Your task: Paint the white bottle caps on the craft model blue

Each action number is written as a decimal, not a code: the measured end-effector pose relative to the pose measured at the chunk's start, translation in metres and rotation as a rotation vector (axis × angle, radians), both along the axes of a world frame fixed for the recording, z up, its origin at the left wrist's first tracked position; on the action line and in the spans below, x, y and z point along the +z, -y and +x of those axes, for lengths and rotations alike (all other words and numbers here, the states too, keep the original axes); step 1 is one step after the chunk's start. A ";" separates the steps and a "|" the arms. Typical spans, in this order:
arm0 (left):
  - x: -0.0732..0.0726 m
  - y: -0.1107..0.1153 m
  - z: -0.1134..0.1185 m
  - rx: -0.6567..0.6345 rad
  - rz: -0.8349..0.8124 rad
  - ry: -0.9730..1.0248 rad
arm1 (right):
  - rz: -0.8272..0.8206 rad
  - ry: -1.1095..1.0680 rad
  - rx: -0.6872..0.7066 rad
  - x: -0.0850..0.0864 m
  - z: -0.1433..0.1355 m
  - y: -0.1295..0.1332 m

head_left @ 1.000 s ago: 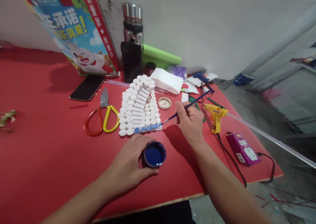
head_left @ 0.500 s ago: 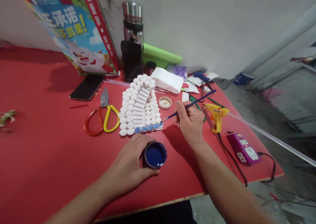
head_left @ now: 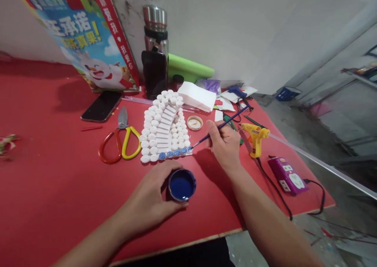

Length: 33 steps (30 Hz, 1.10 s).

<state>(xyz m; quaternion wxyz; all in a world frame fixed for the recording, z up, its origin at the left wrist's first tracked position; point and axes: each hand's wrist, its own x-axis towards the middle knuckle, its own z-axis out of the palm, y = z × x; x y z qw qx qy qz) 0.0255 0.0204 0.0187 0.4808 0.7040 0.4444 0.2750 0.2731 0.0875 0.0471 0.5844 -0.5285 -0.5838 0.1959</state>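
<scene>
My left hand [head_left: 156, 194] is wrapped round a small open jar of dark blue paint [head_left: 182, 185] near the front of the table. In my right hand [head_left: 225, 143] a thin paintbrush [head_left: 216, 129] is pinched, its bristles touching the right end of the bottom row of a craft piece [head_left: 154, 119]. That piece is built of white round discs with a curved flight of white steps up its middle. Several discs in its bottom row [head_left: 176, 152] are blue. Behind the brush tip lies the jar's round lid [head_left: 194, 123], inner side up.
Scissors [head_left: 122, 139] with red and yellow handles lie left of the craft piece, a phone [head_left: 101, 106] behind them. A yellow glue gun [head_left: 255, 137] and purple power strip [head_left: 288, 176] stand right. White tissues [head_left: 196, 96], a steel bottle [head_left: 155, 19] and a printed box [head_left: 97, 43] stand behind.
The whole view has shifted slightly. The brush has tilted a little lower in my right hand, its tip still at the right end of the bottom row. My left hand keeps holding the jar.
</scene>
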 end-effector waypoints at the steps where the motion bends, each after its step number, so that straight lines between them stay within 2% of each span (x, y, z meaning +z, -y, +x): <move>1: 0.002 -0.001 0.000 -0.011 -0.021 0.016 | 0.007 0.007 -0.007 0.001 0.000 0.000; 5: 0.017 -0.005 -0.005 -0.018 -0.052 0.042 | 0.010 0.031 -0.010 0.002 0.001 0.001; 8: 0.034 -0.012 -0.011 -0.006 0.025 0.031 | -0.001 0.034 -0.021 0.001 0.001 0.000; 11: 0.052 -0.024 -0.013 0.041 0.089 0.052 | 0.006 0.041 -0.027 0.001 0.001 -0.001; 14: 0.061 -0.043 -0.013 0.093 0.103 0.065 | -0.013 0.033 -0.018 0.000 0.001 -0.002; 16: 0.058 -0.055 -0.011 0.085 0.128 0.084 | -0.017 0.029 -0.033 0.000 0.002 -0.002; 20: 0.041 -0.069 -0.010 0.196 0.187 0.166 | -0.008 0.050 -0.037 -0.001 0.003 -0.002; 25: 0.025 -0.064 -0.014 0.247 0.177 0.174 | 0.017 0.047 -0.038 -0.001 0.003 -0.003; 33: 0.023 -0.055 -0.016 0.296 0.225 0.232 | 0.034 0.062 -0.036 -0.001 0.002 -0.001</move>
